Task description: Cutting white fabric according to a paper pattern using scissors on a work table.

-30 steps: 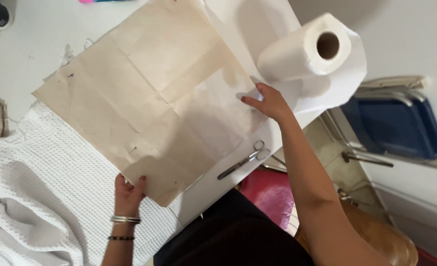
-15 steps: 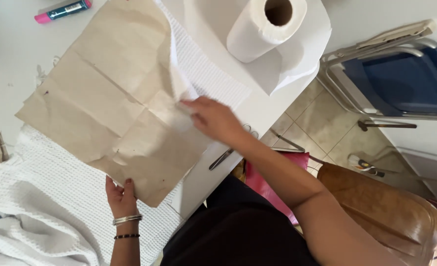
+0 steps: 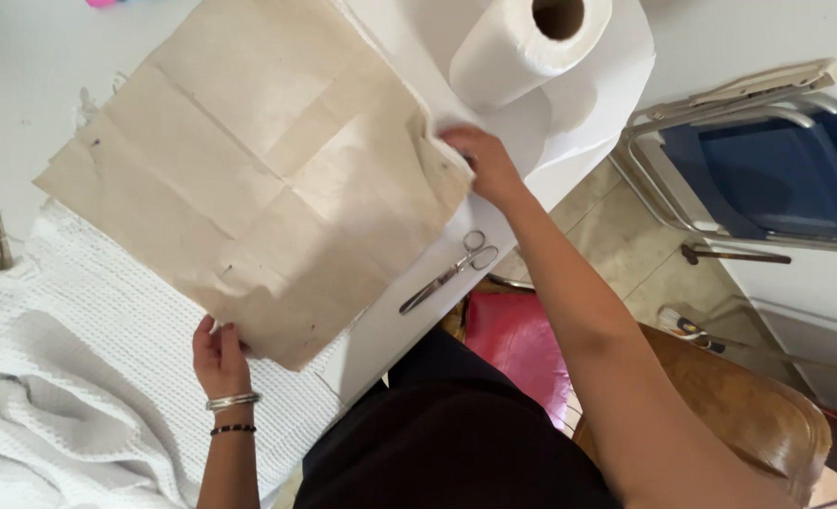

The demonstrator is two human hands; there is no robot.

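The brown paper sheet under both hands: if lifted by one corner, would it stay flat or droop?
The brown paper sheet would probably droop: it looks thin and carries fold creases. It likely weighs little, since the left hand and right hand manage it by the edges alone. On the white cloth it may drag rather than slide.

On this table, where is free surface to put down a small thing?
Bare white table shows at the upper left, beyond the brown paper. A narrow strip lies by the scissors, near the table edge. Elsewhere is crowded: white cloth, paper roll, left hand and right hand on the paper's edges.
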